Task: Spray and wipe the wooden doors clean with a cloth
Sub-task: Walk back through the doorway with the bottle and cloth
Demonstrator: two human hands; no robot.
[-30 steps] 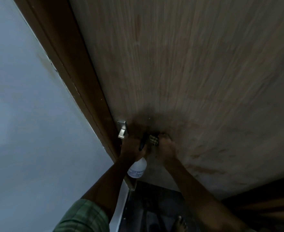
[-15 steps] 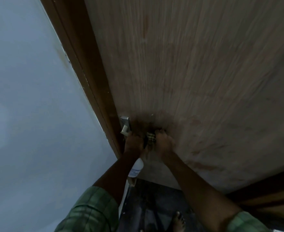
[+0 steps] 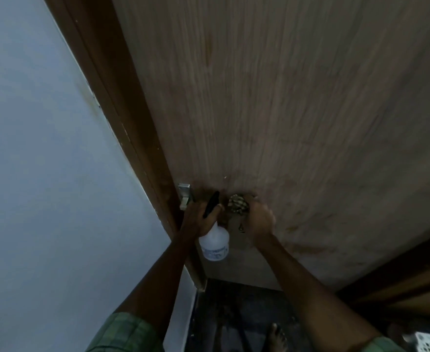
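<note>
A large wooden door (image 3: 285, 110) fills the upper right of the head view. My left hand (image 3: 198, 219) grips the neck of a white spray bottle (image 3: 214, 243) with a black trigger head, held close to the door near its left edge. My right hand (image 3: 259, 219) grips a bunched, patterned cloth (image 3: 238, 204) and presses it against the door just right of the bottle. A metal latch plate (image 3: 185, 193) sits on the door edge beside my left hand.
A dark brown door frame (image 3: 112, 97) runs diagonally down the left, with a pale blue-grey wall (image 3: 44, 174) beyond it. Dark floor (image 3: 234, 313) and a bare foot (image 3: 276, 334) lie below. A white perforated basket (image 3: 429, 342) shows at the bottom right corner.
The view has shifted, so the door frame appears further right. Both hands stay close together by the latch, and the bottle's black head now shows more plainly above my left hand.
</note>
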